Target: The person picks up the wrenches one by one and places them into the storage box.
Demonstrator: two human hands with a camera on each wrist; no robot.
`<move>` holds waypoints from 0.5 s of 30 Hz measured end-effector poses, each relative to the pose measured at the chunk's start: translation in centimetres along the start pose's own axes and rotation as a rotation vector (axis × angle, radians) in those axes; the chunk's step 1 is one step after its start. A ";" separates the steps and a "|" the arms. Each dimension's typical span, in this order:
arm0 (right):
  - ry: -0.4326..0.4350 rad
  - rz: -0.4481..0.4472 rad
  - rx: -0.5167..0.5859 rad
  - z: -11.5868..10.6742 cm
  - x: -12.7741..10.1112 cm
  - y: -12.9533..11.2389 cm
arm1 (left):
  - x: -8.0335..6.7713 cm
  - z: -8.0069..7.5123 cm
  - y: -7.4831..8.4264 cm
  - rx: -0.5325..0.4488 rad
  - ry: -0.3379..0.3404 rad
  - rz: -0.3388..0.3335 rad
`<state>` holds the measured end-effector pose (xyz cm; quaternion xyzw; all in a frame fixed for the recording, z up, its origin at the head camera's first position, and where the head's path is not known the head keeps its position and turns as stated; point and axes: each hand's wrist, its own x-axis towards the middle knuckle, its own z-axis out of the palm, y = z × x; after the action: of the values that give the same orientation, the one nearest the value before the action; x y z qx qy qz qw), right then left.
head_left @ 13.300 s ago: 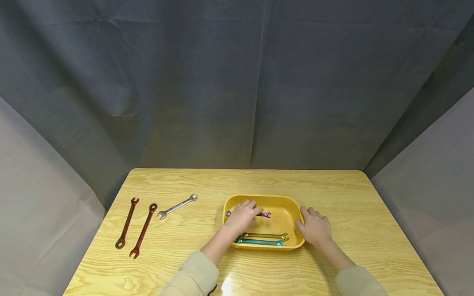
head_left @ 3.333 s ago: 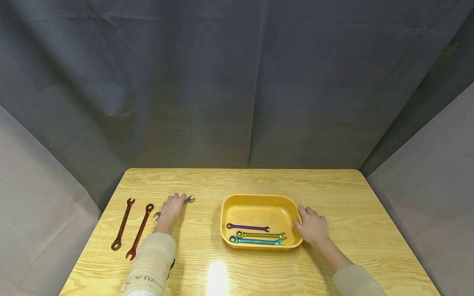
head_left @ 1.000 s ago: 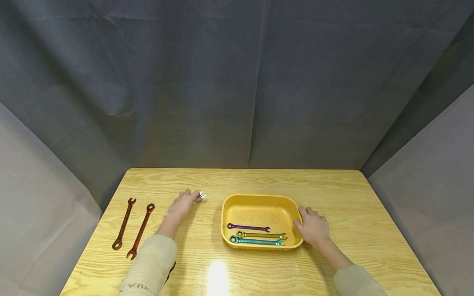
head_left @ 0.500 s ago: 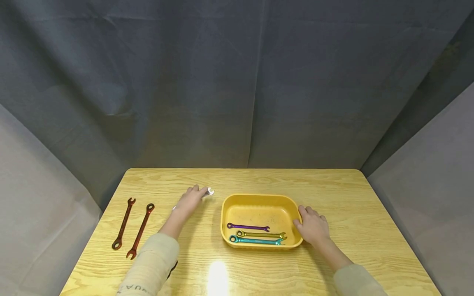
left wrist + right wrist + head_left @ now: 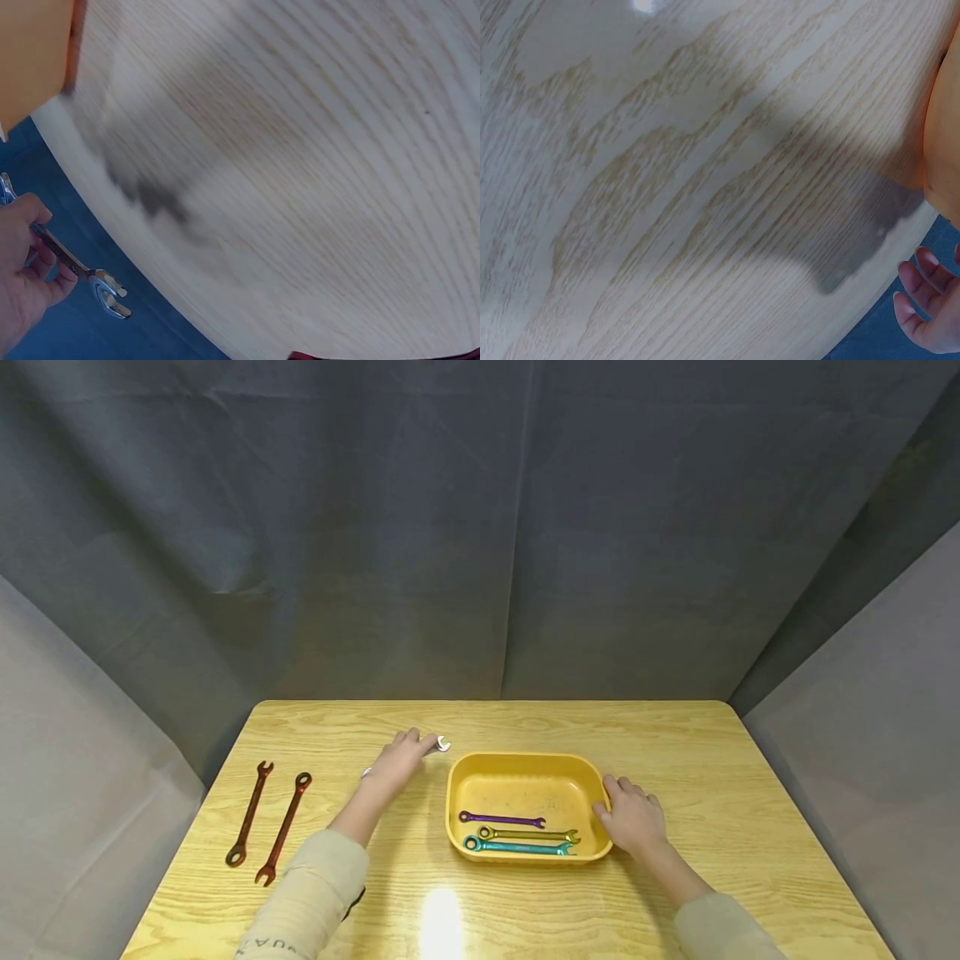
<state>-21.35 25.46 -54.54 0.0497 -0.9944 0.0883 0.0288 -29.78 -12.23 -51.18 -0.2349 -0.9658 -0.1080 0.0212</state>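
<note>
My left hand (image 5: 397, 760) grips a silver open-end wrench (image 5: 443, 744) by its middle, raised over the table left of the yellow bin (image 5: 525, 864). In the left wrist view, thumb and fingers close round the shaft and the wrench's forked end (image 5: 109, 294) sticks out. My right hand (image 5: 636, 818) holds the bin's right rim, the thumb lapping over its inner side; in the right wrist view the other fingers (image 5: 922, 281) curl loosely beside the outer wall. Inside the bin lie a purple wrench (image 5: 502, 819), a yellow-green wrench (image 5: 528, 836) and a teal wrench (image 5: 517, 847), side by side near the front wall.
Two red wrenches, one farther left (image 5: 251, 814) and one nearer the bin (image 5: 284, 829), lie lengthwise on the left of the wood-grain table (image 5: 420, 877). A dark grey curtain (image 5: 390, 568) hangs behind the table's back edge, with pale grey panels at both sides.
Since about 13 seconds ago, the left hand has let go of the purple wrench in the bin, picked up the silver wrench and carried it right toward the bin. The right hand stays at the rim.
</note>
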 end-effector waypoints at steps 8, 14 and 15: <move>0.000 0.001 0.003 0.1 0.0 0.0 | 0.8 -0.2 1.3 0.031 -0.006 0.026; -0.005 -0.004 0.006 0.1 -0.1 -0.1 | 1.0 -0.5 2.6 0.029 -0.015 0.054; -0.006 -0.003 0.007 0.1 -0.1 -0.1 | 1.0 -0.6 2.8 0.022 -0.014 0.056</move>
<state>-21.25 25.32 -54.64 0.0514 -0.9941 0.0917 0.0257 -29.43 -9.47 -49.92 -0.2624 -0.9601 -0.0950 0.0201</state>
